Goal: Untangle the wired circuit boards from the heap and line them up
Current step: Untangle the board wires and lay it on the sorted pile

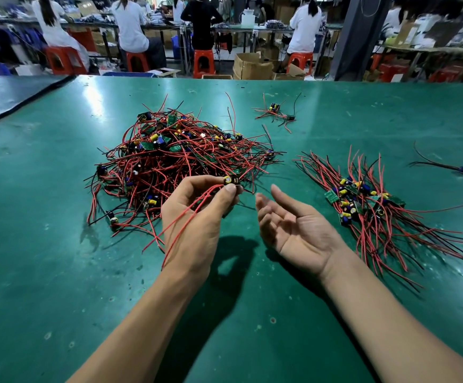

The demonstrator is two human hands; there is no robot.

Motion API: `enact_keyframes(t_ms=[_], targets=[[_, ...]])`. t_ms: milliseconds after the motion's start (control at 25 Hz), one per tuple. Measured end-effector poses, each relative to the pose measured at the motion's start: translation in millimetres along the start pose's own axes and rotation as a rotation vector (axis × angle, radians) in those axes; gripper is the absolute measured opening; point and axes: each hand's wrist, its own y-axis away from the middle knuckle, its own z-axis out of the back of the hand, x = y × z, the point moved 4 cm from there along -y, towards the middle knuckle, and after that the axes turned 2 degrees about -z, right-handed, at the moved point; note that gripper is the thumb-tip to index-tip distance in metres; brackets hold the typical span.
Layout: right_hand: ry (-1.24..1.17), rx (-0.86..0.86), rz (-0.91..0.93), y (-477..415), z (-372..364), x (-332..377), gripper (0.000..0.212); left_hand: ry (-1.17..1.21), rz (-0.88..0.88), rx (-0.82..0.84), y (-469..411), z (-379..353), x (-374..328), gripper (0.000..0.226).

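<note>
left hand (197, 214) pinches one small board (230, 181), red wires (180, 219) trailing over palm. right hand (293, 225) empty, palm up, fingers relaxed, just beside. sorted row (368, 200) right on green counter (59, 244). heap (175, 156) beyond left hand. risk: held board's wires may snag in heap, dragging others along; careless laydown skews row. stray boards (275, 111) farther back.

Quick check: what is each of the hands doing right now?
Left hand: pinching a wired circuit board at its fingertips, red wires trailing over the palm.
Right hand: open, palm up, holding nothing.
</note>
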Motion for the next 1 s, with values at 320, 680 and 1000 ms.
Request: enact_keyframes(t_ms=[320, 680, 1000], targets=[[0.432, -0.112, 0.27, 5.6, -0.9, 12.9, 0.022, -0.098, -0.144, 0.308, 20.6, -16.4, 4.4, 0.033], [0.563, 0.093, 0.1, 10.6, -5.2, 0.6, 0.018, 0.163, 0.343, 0.289, 16.5, -12.4, 25.8, 0.01], [0.632, -0.059, 0.19, 0.8, 9.9, 4.6, 0.023, 0.061, 0.376, 0.383, 16.5, -10.3, 35.1, 0.023]])
